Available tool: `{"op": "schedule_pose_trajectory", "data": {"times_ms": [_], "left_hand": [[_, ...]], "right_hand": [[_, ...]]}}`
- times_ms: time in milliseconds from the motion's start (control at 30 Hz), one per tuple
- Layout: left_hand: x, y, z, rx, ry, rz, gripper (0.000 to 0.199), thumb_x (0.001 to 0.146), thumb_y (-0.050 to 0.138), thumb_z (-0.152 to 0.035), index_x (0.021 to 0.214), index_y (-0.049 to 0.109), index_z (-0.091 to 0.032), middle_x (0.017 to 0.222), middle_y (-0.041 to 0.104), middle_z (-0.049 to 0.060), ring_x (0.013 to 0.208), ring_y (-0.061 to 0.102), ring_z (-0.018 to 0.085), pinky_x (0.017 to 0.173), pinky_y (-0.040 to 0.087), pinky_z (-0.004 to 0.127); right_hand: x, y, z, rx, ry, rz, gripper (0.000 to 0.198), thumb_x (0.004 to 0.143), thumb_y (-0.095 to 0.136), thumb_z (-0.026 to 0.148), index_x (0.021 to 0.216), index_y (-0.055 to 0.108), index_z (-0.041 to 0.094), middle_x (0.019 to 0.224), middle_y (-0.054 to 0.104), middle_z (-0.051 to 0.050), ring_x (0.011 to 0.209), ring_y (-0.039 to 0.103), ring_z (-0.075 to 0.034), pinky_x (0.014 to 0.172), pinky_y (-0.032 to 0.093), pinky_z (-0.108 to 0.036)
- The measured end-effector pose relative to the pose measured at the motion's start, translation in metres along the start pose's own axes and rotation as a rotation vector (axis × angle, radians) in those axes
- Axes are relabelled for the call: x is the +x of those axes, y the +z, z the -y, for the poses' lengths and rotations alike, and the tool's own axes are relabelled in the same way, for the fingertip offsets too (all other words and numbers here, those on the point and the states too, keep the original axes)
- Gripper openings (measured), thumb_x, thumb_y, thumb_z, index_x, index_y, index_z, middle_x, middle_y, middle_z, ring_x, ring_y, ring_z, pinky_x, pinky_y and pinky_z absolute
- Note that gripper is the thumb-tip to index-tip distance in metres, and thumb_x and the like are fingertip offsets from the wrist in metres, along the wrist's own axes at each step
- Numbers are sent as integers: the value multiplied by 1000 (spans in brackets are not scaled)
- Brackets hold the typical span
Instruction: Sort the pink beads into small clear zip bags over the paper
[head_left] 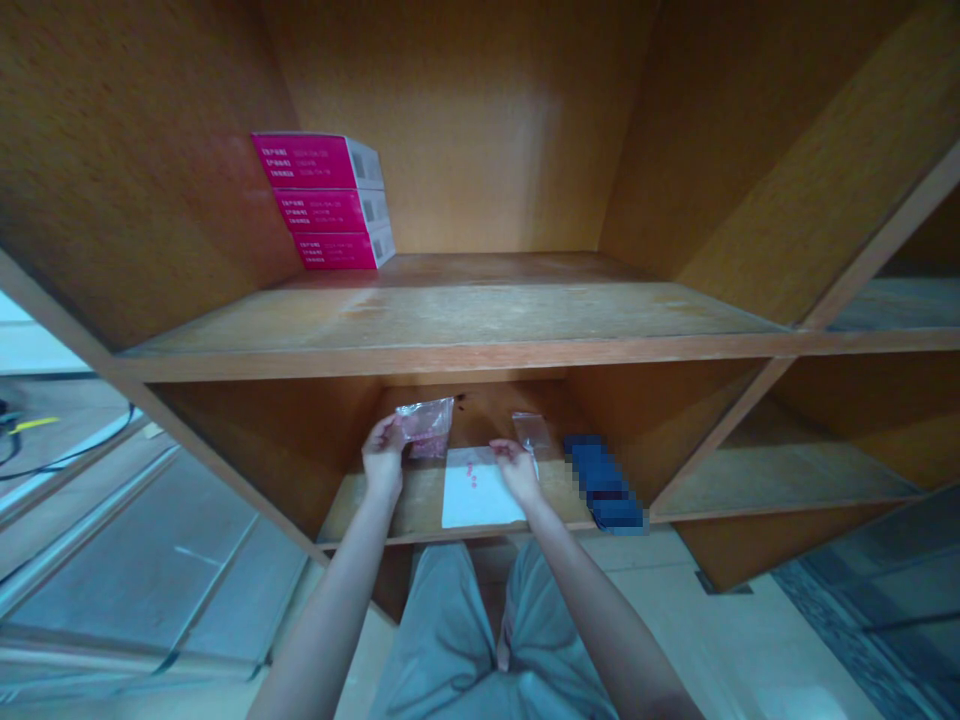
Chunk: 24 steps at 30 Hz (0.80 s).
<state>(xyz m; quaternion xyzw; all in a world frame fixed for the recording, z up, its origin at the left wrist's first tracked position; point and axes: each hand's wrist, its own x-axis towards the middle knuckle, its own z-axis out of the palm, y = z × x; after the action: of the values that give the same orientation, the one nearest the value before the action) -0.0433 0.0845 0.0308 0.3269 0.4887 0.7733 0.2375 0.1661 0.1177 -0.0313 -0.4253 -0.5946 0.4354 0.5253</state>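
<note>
My left hand (383, 453) is closed on the edge of a clear plastic bag (427, 422), held up at the left of the lower shelf. Small pink pieces, like tablets, lie in its lower part. Over the right edge of a white sheet of paper (476, 500) is my right hand (514, 466), its fingers drawn together; anything between them is too small to make out. Several pink tablets (472, 477) rest on the paper in a loose line. Just behind my right hand lies a small clear zip bag (531, 428), its contents unclear.
A dark blue, pixelated object (604, 482) lies right of the paper. Three pink boxes (330, 205) are stacked on the upper shelf (487, 310), whose front edge runs above my hands. Wooden partitions (697, 430) stand on both sides. A glass-topped frame (150, 560) is at the left.
</note>
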Motion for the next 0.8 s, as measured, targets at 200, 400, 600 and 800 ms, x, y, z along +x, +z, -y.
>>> {"op": "schedule_pose_trajectory", "data": {"times_ms": [200,400,600,800], "left_hand": [[-36,-3,14,-287,-309,61,19,66,65,-26,80,57,-17,77,65,2,72,62,14,70,51,33],[-48,-13,26,-380,-444,68,8,69,58,-18,75,53,-17,72,64,1,67,62,14,64,53,32],[-46,-15,28,-343,-458,108,8,70,57,-18,76,52,-18,72,63,1,69,62,14,62,54,31],[-47,-16,28,-353,-492,100,9,69,57,-18,77,53,-17,72,63,3,66,63,14,64,53,30]], "right_hand": [[0,0,2,-17,2,-6,22,69,45,20,84,62,20,86,66,-3,84,61,-17,81,45,-32],[-2,0,8,-43,-2,-13,23,67,43,18,80,61,19,83,66,-3,80,61,-17,78,45,-31],[-2,1,10,-13,12,-10,24,64,44,16,82,61,19,82,65,-3,80,60,-16,79,45,-31],[0,2,12,37,19,-24,23,65,44,16,80,61,19,85,66,-3,82,61,-16,81,45,-31]]}}
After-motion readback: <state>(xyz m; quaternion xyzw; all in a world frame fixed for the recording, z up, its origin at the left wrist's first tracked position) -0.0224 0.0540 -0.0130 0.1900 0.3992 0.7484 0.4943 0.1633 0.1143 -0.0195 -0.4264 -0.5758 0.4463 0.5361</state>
